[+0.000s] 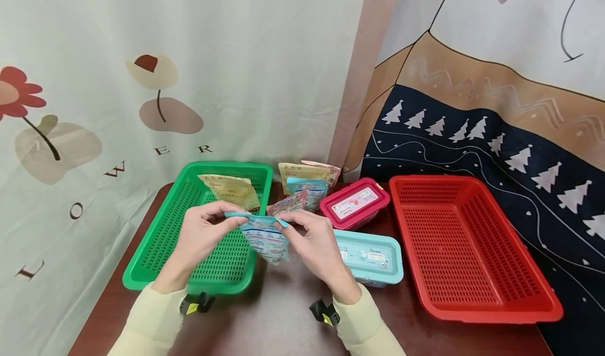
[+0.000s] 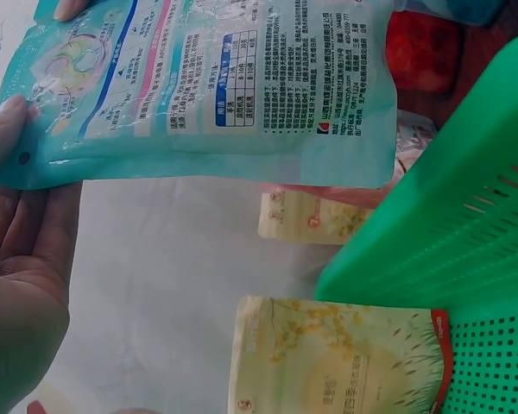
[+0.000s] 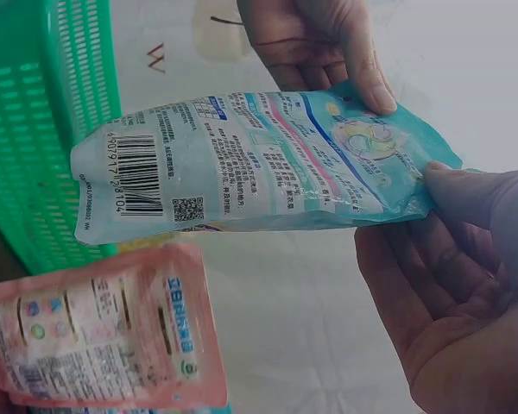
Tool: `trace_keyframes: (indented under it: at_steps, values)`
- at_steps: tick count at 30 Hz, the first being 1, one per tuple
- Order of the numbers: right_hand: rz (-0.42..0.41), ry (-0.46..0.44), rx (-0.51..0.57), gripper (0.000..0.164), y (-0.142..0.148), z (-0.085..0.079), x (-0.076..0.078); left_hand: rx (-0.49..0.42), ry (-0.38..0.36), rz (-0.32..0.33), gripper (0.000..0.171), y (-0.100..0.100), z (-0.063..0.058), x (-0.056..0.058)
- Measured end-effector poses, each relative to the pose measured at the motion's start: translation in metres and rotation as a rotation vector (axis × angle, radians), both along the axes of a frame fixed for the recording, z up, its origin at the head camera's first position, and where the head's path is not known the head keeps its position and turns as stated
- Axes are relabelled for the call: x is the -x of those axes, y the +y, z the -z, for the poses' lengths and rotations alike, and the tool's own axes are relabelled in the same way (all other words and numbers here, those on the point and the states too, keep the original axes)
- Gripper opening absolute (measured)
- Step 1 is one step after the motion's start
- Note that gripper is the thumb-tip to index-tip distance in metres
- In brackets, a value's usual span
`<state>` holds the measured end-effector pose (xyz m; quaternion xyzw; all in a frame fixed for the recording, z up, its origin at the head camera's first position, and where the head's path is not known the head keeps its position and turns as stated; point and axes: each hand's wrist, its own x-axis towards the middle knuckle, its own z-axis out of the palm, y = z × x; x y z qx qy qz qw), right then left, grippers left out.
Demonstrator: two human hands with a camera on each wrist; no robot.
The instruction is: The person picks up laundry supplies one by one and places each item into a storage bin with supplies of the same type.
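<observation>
A light blue printed pouch hangs upright between my two hands, in front of me beside the green basket's right edge. My left hand pinches its top edge at the left corner, thumb in front. At the right corner, my right hand pinches the same edge. Both wrist views show the pouch's back, with a small table in the left wrist view and a barcode in the right. Just behind it, a pink pouch stands partly hidden.
The green basket at left holds an upright yellow pouch. Behind the pink pouch stand another blue pouch and a tan pouch. A crimson lidded box and a light blue one sit before the red basket at right.
</observation>
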<state>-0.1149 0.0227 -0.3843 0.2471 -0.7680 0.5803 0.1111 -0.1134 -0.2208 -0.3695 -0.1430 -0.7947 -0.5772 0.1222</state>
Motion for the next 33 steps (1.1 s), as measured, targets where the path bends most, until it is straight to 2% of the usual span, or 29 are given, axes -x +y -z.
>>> trace_keyframes:
  at_steps: [6, 13, 21, 24, 29, 33]
  values:
    - [-0.015, 0.056, -0.007, 0.013, -0.013, -0.006, 0.001, -0.029, 0.045, -0.03, 0.01, -0.01, -0.003, -0.002]
    - [-0.015, 0.045, 0.005, 0.013, -0.029, -0.015, 0.002, -0.047, 0.055, -0.072, 0.009, -0.023, -0.01, -0.001]
    - [0.0, 0.056, -0.047, 0.016, -0.049, -0.016, 0.009, -0.053, 0.022, -0.149, 0.007, -0.036, -0.013, 0.009]
    - [-0.003, 0.051, -0.064, 0.018, -0.057, -0.015, 0.014, -0.022, 0.019, -0.182, 0.008, -0.042, -0.014, 0.013]
    - [-0.022, 0.07, -0.095, 0.018, -0.069, -0.016, 0.028, 0.053, 0.024, -0.192, 0.011, -0.052, -0.015, 0.021]
    - [-0.015, 0.099, -0.19, 0.016, -0.075, -0.019, 0.041, 0.117, -0.005, -0.201, 0.016, -0.06, -0.016, 0.028]
